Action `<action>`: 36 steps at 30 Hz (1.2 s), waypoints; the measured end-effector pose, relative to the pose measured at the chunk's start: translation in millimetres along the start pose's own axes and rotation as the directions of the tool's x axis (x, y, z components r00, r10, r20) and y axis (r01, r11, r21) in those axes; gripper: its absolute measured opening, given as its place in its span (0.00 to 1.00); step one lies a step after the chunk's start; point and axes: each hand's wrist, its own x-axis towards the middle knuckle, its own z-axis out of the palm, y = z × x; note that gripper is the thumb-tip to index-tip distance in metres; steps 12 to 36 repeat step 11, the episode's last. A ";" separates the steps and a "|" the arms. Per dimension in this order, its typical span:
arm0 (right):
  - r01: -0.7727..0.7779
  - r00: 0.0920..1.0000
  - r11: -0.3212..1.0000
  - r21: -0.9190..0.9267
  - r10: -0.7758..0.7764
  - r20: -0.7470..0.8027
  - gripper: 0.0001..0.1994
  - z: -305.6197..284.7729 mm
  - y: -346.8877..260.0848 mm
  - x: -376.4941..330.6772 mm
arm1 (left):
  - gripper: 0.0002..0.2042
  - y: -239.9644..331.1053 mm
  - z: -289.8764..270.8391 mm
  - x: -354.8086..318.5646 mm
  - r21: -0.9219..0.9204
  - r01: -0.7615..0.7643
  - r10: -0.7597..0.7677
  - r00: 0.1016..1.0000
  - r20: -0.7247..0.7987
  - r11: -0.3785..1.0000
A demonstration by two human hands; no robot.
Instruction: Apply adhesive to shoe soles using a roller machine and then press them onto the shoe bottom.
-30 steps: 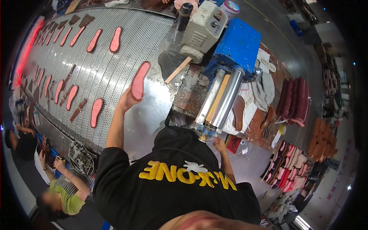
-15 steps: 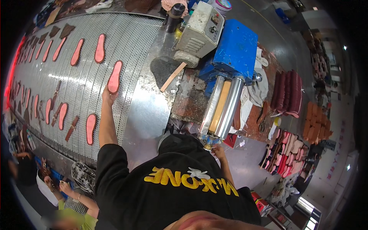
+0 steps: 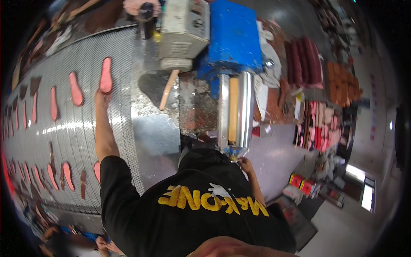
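My left hand (image 3: 102,97) reaches out over a perforated metal conveyor belt (image 3: 122,124). Its fingers close on the near, narrower end of a pink shoe insole (image 3: 106,73), which lies flat on the belt or just over it; I cannot tell which. This insole lines up with a far row of similar ones, the closest being another pink insole (image 3: 76,89). Low beside the front end of a roller machine (image 3: 245,111) is my right hand (image 3: 245,165). Its fingers look curled, and what they hold, if anything, is hidden.
A blue housing (image 3: 235,36) and a grey control box (image 3: 185,32) stand behind the rollers. A wooden strip (image 3: 169,90) lies on the metal table (image 3: 156,132). Maroon bundles (image 3: 305,62) and stacked insoles (image 3: 319,126) are at the right. Another person's hands show at the lower left.
The view has turned and shifted. My left hand has carried its insole farther away over the belt, into line with the far row. My right hand stays by the rollers' front end.
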 end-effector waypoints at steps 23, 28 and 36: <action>0.251 0.873 0.934 -0.255 -0.332 -0.357 0.15 -76.1 -12.2 55.2 | 0.15 28.7 68.4 -31.0 0.460 -0.100 0.205 0.961 -0.184 0.882; 0.251 0.873 0.934 -0.255 -0.332 -0.357 0.15 -76.1 -12.2 55.2 | 0.15 28.7 68.4 -31.0 0.460 -0.100 0.205 0.961 -0.184 0.882; 0.251 0.873 0.934 -0.255 -0.332 -0.357 0.15 -76.1 -12.2 55.2 | 0.15 28.7 68.4 -31.0 0.460 -0.100 0.205 0.961 -0.184 0.882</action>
